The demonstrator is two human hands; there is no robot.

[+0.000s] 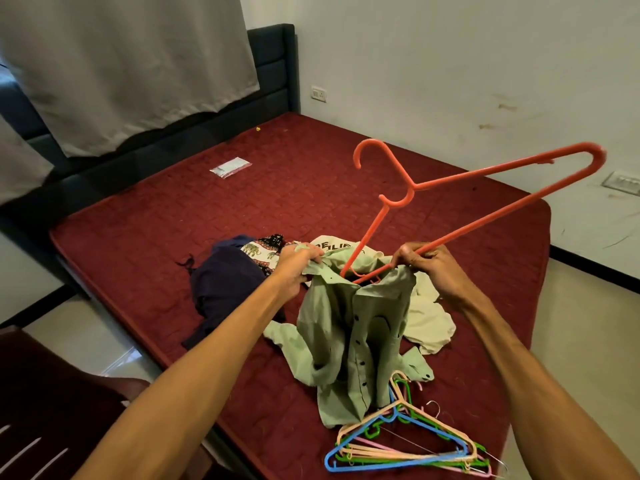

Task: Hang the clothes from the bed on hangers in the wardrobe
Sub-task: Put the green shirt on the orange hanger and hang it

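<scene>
Left hand (298, 268) pinches the collar of the green shirt (353, 341), which hangs over the bed (145, 237); beside it, right hand (427, 268) grips the orange hanger (485, 192), one arm inside the neck. The collar should be held wide while the hanger is angled in.

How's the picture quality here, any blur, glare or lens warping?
Head view: wide-angle warp bows the edges of the bed and stretches the forearms; the far tip of the orange hanger is motion-smeared; the shirt, left hand and right hand are sharp; light is soft and even, with only a faint sheen on the floor.
</scene>
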